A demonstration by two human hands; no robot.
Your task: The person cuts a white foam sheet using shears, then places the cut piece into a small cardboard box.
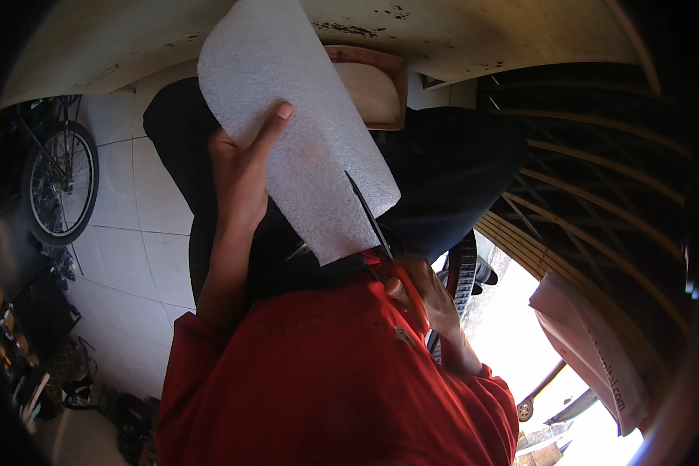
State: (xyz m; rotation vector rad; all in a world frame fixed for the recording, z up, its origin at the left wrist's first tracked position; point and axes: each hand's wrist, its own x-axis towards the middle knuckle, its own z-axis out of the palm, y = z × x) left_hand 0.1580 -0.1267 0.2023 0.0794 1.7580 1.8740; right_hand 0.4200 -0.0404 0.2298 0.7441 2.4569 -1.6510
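Observation:
A sheet of white packing foam is held up over my lap, its top edge curving over. My left hand grips it at its left side, thumb on the near face and fingers hidden behind. My right hand is closed around the red handles of a pair of scissors, close to my red shirt. One dark blade lies across the front of the foam near its lower right corner; the other blade is mostly hidden behind the sheet.
A pale table edge curves across the top, with a small open box below it. A bicycle wheel stands at left on white floor tiles. To the right are a folding metal gate and a pale bag.

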